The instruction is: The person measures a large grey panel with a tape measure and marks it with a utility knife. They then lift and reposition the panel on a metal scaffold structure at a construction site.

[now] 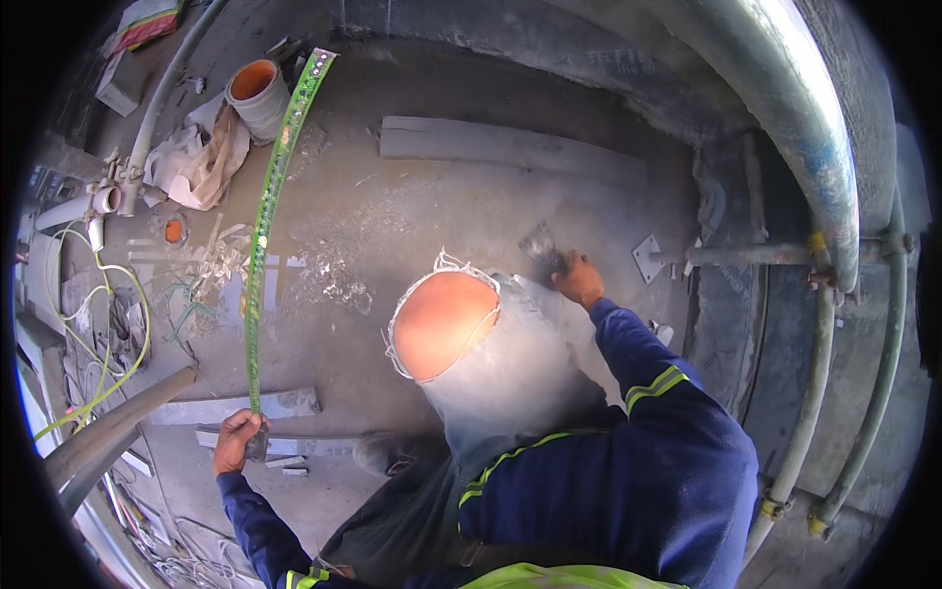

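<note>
My left hand (pixel 235 443), at the lower left, is closed around the dark case of a tape measure. From it the long green tape blade (pixel 263 226) runs out and away over the floor, curving slightly right toward its far end. Right of centre, past my bent knee (pixel 446 324) that shows through a frayed hole in the trousers, my right hand (pixel 581 282) grips a putty knife (pixel 539 242). Its wide, greyish blade points away to the left, low over the floor; whether it touches the floor I cannot tell.
A grey board (pixel 510 145) lies along the far side. A bucket (pixel 258 98) with an orange inside stands beside crumpled sacking (pixel 211 162). Plaster debris (pixel 334 270) litters the floor. Scaffold pipes (pixel 785 108) rise at the right, and a yellow-green cable (pixel 137 344) loops at the left.
</note>
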Motion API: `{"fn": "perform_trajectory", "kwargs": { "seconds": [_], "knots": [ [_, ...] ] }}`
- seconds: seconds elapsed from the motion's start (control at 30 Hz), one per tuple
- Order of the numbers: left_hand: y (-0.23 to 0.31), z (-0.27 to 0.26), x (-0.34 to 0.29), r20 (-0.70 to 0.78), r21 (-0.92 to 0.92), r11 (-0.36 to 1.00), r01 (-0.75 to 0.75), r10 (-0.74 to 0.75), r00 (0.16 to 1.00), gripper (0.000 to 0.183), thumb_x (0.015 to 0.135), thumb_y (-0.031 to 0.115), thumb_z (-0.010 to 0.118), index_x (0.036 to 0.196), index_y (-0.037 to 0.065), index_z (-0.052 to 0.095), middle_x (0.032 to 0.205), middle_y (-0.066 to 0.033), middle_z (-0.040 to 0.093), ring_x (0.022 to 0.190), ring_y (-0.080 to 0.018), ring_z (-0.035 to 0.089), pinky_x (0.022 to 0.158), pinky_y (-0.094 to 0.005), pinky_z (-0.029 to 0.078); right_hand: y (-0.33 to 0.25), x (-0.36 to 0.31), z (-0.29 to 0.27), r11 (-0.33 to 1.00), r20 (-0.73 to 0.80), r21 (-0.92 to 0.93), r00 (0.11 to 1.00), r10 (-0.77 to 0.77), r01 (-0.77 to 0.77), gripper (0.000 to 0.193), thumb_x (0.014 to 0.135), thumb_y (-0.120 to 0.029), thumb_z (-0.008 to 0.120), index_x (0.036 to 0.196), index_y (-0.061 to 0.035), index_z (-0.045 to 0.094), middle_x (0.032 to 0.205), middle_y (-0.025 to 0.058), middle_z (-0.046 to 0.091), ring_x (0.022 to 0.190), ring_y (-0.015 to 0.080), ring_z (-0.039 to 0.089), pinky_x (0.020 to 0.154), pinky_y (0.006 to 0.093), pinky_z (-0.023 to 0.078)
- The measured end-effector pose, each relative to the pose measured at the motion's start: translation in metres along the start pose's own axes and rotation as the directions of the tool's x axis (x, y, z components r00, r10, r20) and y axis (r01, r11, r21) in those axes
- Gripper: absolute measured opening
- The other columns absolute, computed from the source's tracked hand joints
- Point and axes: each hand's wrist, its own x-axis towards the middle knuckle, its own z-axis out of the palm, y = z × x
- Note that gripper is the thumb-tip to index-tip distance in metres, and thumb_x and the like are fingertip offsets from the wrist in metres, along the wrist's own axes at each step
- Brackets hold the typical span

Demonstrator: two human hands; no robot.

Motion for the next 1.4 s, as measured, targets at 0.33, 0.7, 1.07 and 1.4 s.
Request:
{"fn": "perform_trajectory", "kwargs": {
  "seconds": [0.33, 0.7, 1.07, 1.4],
  "knots": [
    [-0.004, -0.005, 0.004, 0.005, -0.008, 1.0, 0.013, -0.012, 1.0, 0.024, 0.098, 0.028, 0.074, 0.095, 0.005, 0.074, 0.089, -0.0045, 0.072, 0.075, -0.0132, 0.066, 0.065, -0.0329, 0.06, 0.004, -0.013, -0.006, 0.996, -0.058, -0.086, 0.998, -0.034, 0.029, 0.057, 0.094, -0.046, 0.069, 0.136, -0.0077, 0.061, 0.129, 0.0218, 0.067, 0.124, 0.0414, 0.063, 0.102, 0.051, 0.052],
    [0.051, -0.021, 0.035, 0.184, 0.275, 0.946, -0.174, 0.126, 0.975, 0.016, 0.093, 0.017, 0.079, 0.1, 0.003, 0.08, 0.095, -0.0011, 0.077, 0.091, -0.011, 0.066, 0.088, -0.0276, 0.05, -0.078, -0.167, -0.158, 0.752, -0.715, -0.03, 0.512, -0.476, 0.658, 0.035, 0.095, -0.013, 0.072, 0.125, -0.0004, 0.06, 0.116, 0.0207, 0.066, 0.105, 0.0404, 0.065, 0.094, 0.0448, 0.054],
    [0.128, -0.053, 0.067, 0.394, 0.306, 0.915, -0.262, 0.129, 0.91, 0.02, 0.098, 0.018, 0.075, 0.107, 0.0, 0.078, 0.102, -0.0036, 0.078, 0.1, -0.012, 0.068, 0.097, -0.0275, 0.049, -0.141, -0.382, -0.427, 0.916, -0.988, -0.146, -0.093, -0.119, 0.373, 0.034, 0.103, -0.018, 0.062, 0.13, 0.0025, 0.062, 0.107, 0.0202, 0.065, 0.093, 0.036, 0.066, 0.086, 0.042, 0.053],
    [0.149, 0.014, 0.085, 0.303, 0.484, 0.818, -0.31, 0.175, 0.937, 0.02, 0.098, 0.024, 0.073, 0.095, 0.005, 0.079, 0.092, -0.0004, 0.076, 0.092, -0.0103, 0.067, 0.09, -0.0273, 0.05, -0.075, -0.283, -0.546, 0.993, -0.996, -0.054, -0.078, -0.046, 0.108, 0.047, 0.1, -0.042, 0.068, 0.133, -0.0084, 0.069, 0.118, 0.0168, 0.072, 0.107, 0.0357, 0.069, 0.092, 0.0461, 0.053]
  ]
}}
